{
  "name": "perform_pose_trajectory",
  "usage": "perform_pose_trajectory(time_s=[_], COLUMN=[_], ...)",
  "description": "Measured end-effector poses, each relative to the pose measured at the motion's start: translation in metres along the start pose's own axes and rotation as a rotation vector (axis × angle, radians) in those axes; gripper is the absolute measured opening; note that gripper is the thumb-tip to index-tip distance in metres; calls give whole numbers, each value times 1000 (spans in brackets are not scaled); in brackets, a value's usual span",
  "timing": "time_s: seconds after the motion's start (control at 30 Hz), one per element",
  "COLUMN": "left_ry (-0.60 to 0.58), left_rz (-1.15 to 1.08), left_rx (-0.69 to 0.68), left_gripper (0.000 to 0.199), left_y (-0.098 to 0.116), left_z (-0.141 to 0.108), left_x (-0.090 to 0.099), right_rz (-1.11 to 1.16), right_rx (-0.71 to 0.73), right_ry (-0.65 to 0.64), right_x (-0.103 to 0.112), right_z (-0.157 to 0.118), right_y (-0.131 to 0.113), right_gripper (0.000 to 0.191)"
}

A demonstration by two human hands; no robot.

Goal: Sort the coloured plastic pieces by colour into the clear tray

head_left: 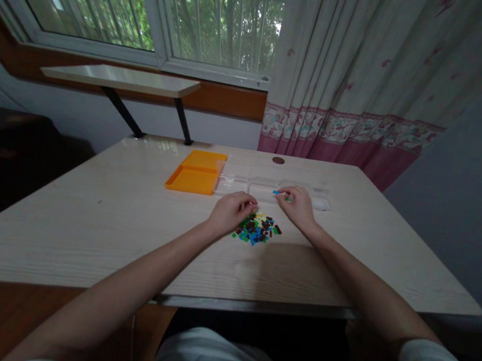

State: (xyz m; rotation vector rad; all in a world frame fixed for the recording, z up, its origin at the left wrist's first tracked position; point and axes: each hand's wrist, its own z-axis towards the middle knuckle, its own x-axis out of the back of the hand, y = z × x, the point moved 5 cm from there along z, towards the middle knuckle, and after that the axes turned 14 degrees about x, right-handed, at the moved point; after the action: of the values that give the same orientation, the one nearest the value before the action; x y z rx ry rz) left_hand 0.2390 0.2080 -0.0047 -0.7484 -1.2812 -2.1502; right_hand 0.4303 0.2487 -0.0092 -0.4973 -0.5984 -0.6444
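While the clear tray [234, 186] is overhung by the right hand [297, 206], the left hand [232, 211] is curled beside the heap of pieces [255, 231], its grip unclear; the blue piece [275, 192] pinched on the right could be dropped if pressure slackens.

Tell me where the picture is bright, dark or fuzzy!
Head view: the window glows bright, while indoors looks dim; same view: a soft shadow lies on the table, nearer than the pile of pieces, whose details look fuzzy.
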Motion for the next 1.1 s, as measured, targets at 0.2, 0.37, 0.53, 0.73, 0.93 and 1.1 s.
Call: perform_pose_trajectory(time_s=[0.2, 0.37, 0.53, 0.73, 0.93, 1.1], left_ry=[-9, -24, -76, -119, -156, -161], left_rz=[11, 36, 80, 77, 72, 76], left_rx=[-3, -4, 6, 0, -19, -18], left_gripper=[12, 13, 15, 16, 17, 17], left_y=[1, 0, 2, 2, 5, 7], left_z=[-1, -2, -3, -4, -6, -6], left_x=[-1, 2, 2, -2, -3, -2], right_rz=[14, 371, 615, 654, 635, 596], right_rx=[31, 34, -96, -73, -66, -100], right_ry=[-53, -397, -759, -737, -663, -681], right_x=[2, 6, 6, 8, 8, 8], right_z=[2, -10, -32, -29, -27, -26], right_y=[-4, -18, -26, -26, -22, -25], right_gripper=[18, 18, 40, 32, 30, 30])
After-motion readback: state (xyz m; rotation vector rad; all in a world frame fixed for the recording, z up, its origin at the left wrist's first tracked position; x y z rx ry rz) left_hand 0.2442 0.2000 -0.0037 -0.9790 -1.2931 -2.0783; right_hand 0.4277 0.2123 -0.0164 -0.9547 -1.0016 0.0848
